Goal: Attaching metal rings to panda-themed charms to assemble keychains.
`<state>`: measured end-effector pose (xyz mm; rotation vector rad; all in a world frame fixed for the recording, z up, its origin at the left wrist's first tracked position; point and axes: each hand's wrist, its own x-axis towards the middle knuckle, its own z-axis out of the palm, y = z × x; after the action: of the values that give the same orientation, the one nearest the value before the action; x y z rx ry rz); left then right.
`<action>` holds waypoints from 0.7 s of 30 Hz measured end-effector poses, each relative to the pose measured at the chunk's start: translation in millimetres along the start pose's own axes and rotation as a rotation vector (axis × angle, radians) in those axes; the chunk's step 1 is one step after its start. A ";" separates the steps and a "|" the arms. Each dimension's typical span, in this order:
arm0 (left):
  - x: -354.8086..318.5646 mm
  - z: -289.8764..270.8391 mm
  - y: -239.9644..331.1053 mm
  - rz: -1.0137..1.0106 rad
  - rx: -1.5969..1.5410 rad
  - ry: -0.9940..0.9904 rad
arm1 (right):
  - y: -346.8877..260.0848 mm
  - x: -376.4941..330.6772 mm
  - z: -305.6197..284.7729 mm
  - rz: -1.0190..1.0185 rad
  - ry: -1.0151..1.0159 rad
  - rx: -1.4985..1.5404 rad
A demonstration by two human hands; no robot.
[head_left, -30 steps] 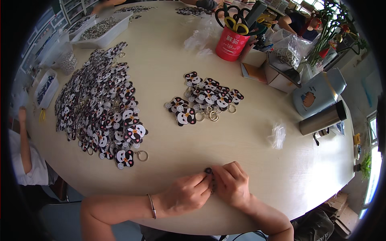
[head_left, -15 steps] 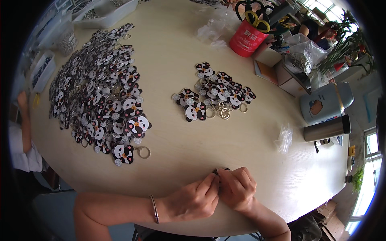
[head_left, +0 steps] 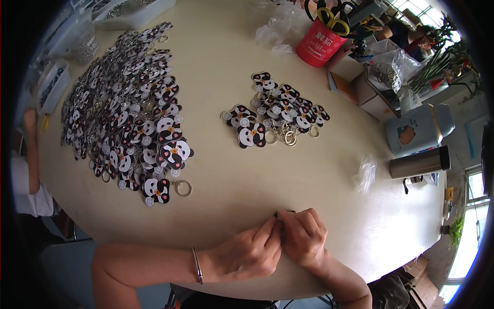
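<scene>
— What is being held?
— A small dark piece (head_left: 278, 215), mostly hidden, is pinched between the fingertips of the left hand (head_left: 249, 253) and right hand (head_left: 305, 238), at the table's (head_left: 221, 190) near edge.
— And beyond?
— Panda keychains (head_left: 123, 118) are heaped toward the left edge.

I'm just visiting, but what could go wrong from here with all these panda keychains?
1. The left hand and right hand pinch a small dark piece that their fingers mostly hide, so it could slip unnoticed.
2. In the smaller heap, metal rings overlap, so lifting one keychain might drag others along.
3. The big pile lies loose; the left forearm might nudge its near edge if it swung forward.
</scene>
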<state>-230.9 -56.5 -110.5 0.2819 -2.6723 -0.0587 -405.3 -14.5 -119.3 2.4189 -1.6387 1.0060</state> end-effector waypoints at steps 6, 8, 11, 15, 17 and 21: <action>-0.8 1.4 -0.1 -0.024 -0.016 -0.006 | 1.9 -1.5 0.3 -0.042 -0.014 0.074; -1.5 3.0 0.9 -0.011 -0.023 -0.012 | 0.9 -2.8 -3.1 0.022 0.012 0.090; -0.9 2.4 1.1 -0.011 -0.020 -0.002 | 0.1 -1.5 -3.1 0.100 0.038 0.081; -1.6 1.6 2.6 -0.007 -0.013 0.001 | -0.1 -1.5 0.8 -0.011 0.018 0.001; -1.0 0.7 3.3 -0.035 -0.035 -0.011 | -2.7 -2.1 -0.9 -0.021 -0.007 -0.005; -1.2 3.0 1.1 -0.026 -0.020 -0.012 | 1.2 -4.1 -1.6 -0.038 0.038 0.073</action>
<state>-231.4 -55.2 -113.5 0.3115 -2.6781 -0.0950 -408.0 -11.1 -120.6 2.4505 -1.5655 1.1179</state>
